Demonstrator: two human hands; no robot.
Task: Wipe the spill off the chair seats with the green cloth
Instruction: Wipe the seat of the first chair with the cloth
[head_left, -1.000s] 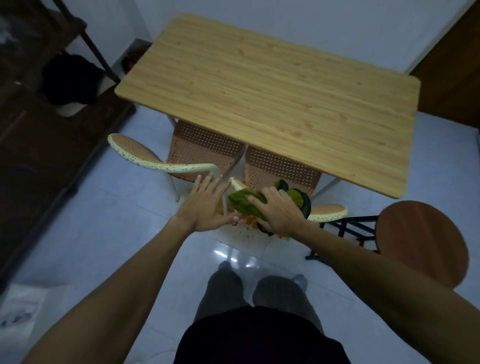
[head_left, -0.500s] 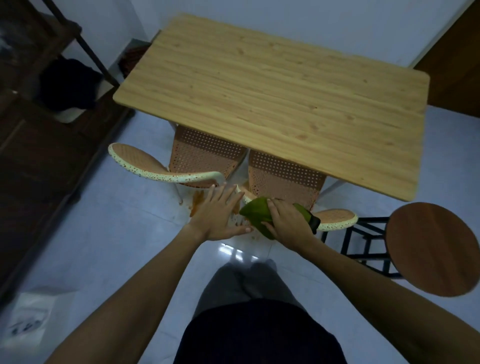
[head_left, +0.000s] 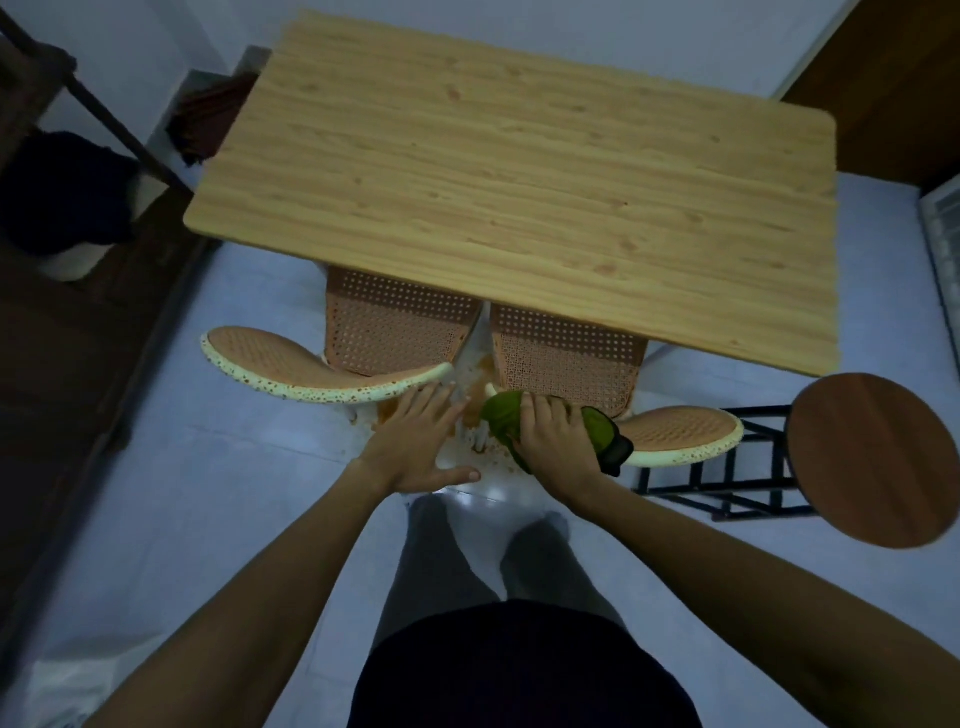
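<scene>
Since a second ago I see the right hand (head_left: 553, 441) drag the green cloth (head_left: 506, 423) nearer, off the right chair seat (head_left: 566, 358) toward the back edge. It grips the wadded cloth, fingers curled over it, pressing down. The left hand (head_left: 415, 441) shifts slightly too; it is spread flat, fingers apart, by the left chair's backrest (head_left: 311, 371). Orange spill (head_left: 475, 376) shows in the gap between the chairs and below the hands, so I judge wiping is partway, not done.

Count: two perforated orange chairs, left seat (head_left: 395, 332) plus the right; one wooden table (head_left: 519, 197) over them; one round stool (head_left: 878, 457) at right; one cloth; two hands.
</scene>
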